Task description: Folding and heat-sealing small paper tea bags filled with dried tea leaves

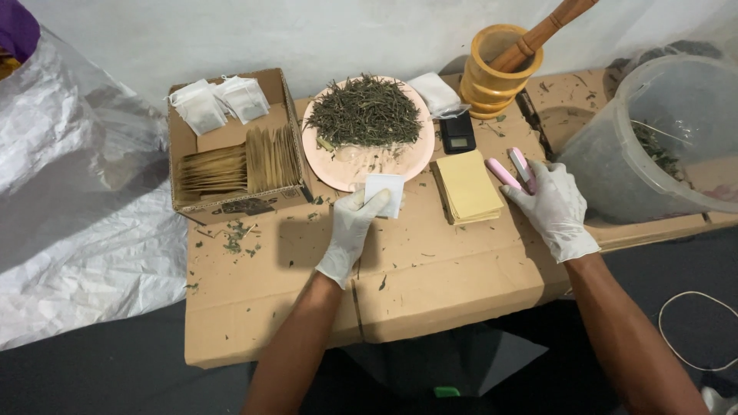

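The person's left hand [350,230] and right hand [555,206] each wear a thin, close-fitting white disposable glove of a rubbery kind. The gloves cover the fingers and palms fully and end in a plain cuff just past each wrist; the material wrinkles slightly over the knuckles and along the backs of the hands, and it is faintly translucent there. Above the cuffs both forearms are bare, with no sleeves, watch, bracelet or ring in view. At the bottom of the head view the lap is clad in dark cloth, with a small green tag at its lower edge.
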